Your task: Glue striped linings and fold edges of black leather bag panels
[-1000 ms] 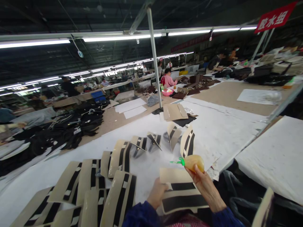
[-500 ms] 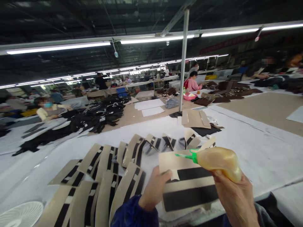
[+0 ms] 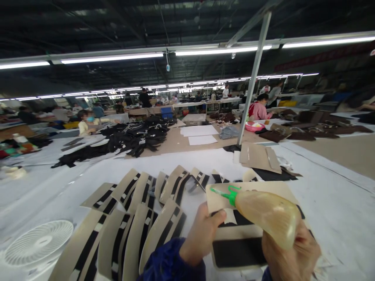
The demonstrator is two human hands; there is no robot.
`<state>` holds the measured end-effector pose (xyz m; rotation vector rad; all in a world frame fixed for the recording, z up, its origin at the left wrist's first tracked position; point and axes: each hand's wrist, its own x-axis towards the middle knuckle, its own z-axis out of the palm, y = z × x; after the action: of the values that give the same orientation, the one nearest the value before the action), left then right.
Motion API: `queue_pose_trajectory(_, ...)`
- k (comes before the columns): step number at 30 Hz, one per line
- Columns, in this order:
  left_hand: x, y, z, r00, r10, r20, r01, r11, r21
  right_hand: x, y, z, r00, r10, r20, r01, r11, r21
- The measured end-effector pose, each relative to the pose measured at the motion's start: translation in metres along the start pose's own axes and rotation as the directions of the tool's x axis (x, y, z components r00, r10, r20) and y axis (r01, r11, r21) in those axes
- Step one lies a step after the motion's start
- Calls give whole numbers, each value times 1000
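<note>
My left hand (image 3: 201, 234) pinches the left edge of a beige panel (image 3: 234, 234) with black strips, lifted just above the white table (image 3: 328, 210). My right hand (image 3: 288, 255) grips a soft yellowish glue bottle (image 3: 268, 214) with a green nozzle. The nozzle tip points left over the panel's top left corner. Several more beige and black panels (image 3: 137, 218) lie fanned out on the table to the left of my hands.
A white fan (image 3: 36, 244) lies at the lower left. A grey pole (image 3: 254, 78) rises behind the panels, with flat cardboard (image 3: 259, 158) at its foot. Black pieces (image 3: 129, 138) are heaped further back. Other people sit at the far tables.
The view has swung left. My right hand has brought the glue bottle down and closer over the panel. My left hand keeps its grip on the panel's edge.
</note>
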<state>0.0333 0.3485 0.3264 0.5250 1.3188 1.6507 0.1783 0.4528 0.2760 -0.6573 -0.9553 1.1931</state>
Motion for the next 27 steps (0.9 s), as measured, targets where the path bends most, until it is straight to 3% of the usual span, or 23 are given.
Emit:
queue_pose_trajectory(7, 1, 8, 8, 997, 65, 28, -67, 996, 53, 4, -5, 21, 991, 103, 81, -113, 986, 125)
queue_pose_trajectory(10, 0, 12, 9, 996, 91, 17, -92, 993, 78, 9, -8, 20, 995, 74, 64, -80, 992, 98)
queue_pose_trajectory(14, -1, 16, 10, 983, 163, 83, -171, 980, 99, 11, -9, 21, 998, 43, 46, -46, 997, 68)
queue_pose_trajectory(18, 0, 17, 10, 985, 163, 48, -167, 984, 69, 6, -9, 23, 999, -39, -30, 41, 997, 60)
queue_pose_trajectory(22, 3, 13, 10, 972, 215, 90, -223, 971, 84, 0, -4, 22, 991, -134, -17, 134, 991, -17)
queue_pose_trajectory(25, 5, 8, 10, 971, 231, 66, -236, 967, 94, -1, 0, 23, 966, -239, -98, 228, 967, -115)
queue_pose_trajectory(27, 5, 7, 9, 966, 249, 72, -255, 962, 97, 0, 1, 26, 963, -247, -110, 228, 961, -158)
